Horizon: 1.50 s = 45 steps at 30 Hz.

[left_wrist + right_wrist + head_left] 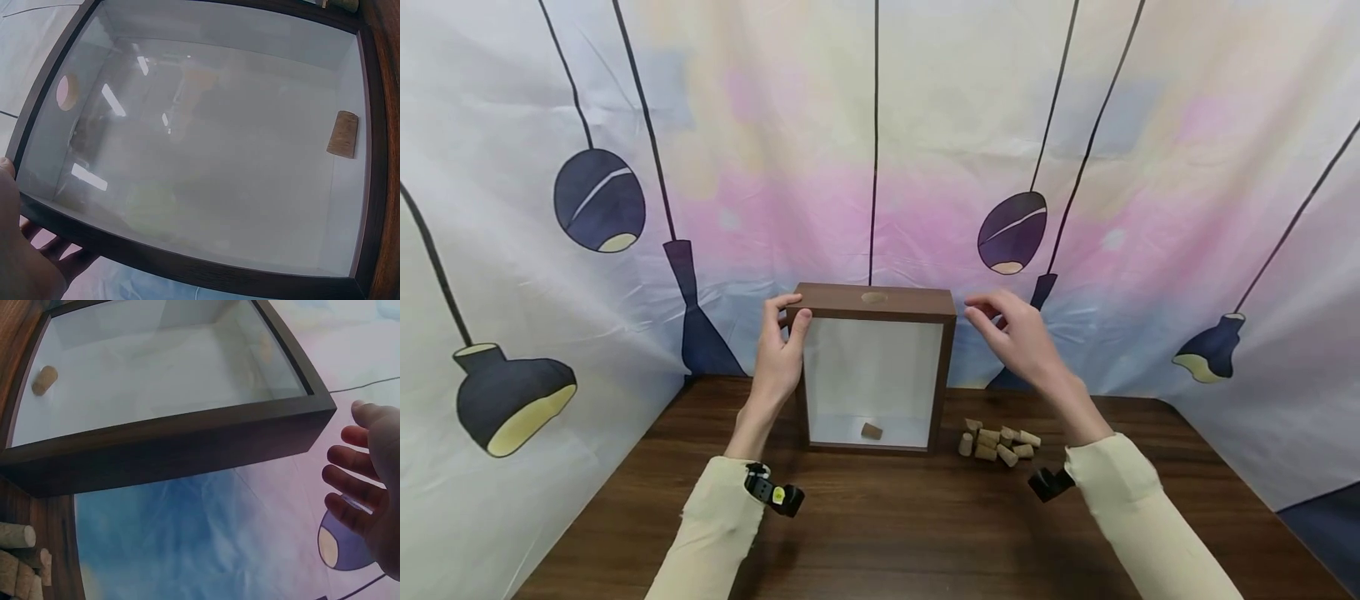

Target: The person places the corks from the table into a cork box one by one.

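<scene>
A dark wooden shadow box (933, 383) with a clear front and an oval hole (874, 297) in its top stands upright on the table. One cork (871, 431) lies inside on its floor; the left wrist view shows the cork (343, 134) behind the front pane. My left hand (781, 350) grips the box's upper left corner, thumb at the front and fingers at the side and top. Beside the upper right corner, my right hand (1018, 337) hangs in the air, apart from the box. In the right wrist view the right hand (378, 481) has loosely bent fingers and holds nothing.
A small pile of corks (988, 439) lies on the brown table (880, 525) to the right of the box, below my right forearm. A cloth backdrop (805, 150) printed with hanging lamps rises behind the table and along both sides.
</scene>
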{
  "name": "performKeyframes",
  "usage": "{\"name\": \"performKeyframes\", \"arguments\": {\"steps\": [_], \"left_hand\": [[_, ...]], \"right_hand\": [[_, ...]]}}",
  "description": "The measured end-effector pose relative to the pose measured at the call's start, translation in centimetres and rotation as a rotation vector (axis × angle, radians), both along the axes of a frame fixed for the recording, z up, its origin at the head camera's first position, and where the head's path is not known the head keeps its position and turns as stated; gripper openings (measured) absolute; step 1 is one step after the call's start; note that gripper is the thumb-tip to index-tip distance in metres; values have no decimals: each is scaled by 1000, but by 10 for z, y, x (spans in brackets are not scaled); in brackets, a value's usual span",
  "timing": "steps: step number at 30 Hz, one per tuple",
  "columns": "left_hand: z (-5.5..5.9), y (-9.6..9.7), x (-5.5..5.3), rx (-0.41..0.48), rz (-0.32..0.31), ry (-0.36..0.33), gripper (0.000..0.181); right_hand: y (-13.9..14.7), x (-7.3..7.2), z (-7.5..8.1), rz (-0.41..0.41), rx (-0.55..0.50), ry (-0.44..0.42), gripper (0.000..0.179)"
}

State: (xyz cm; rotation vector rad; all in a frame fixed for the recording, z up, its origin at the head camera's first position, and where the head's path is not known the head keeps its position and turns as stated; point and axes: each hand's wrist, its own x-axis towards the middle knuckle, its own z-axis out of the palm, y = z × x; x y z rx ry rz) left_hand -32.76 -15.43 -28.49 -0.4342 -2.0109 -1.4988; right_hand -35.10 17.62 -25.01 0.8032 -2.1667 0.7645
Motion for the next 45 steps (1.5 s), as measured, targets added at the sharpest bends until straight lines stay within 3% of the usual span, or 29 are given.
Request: {"name": "performKeyframes", "arguments": {"steps": [19, 31, 45], "left_hand": [[1, -2, -2, 11, 3, 23, 39], [4, 0, 2, 20, 7, 52, 37], [0, 1, -1, 17, 7, 34, 38]], "right_hand": [[32, 6, -33, -29, 73, -82, 20], [51, 2, -68, -43, 162, -99, 17], [76, -5, -114, -57, 207, -271, 14]]}}
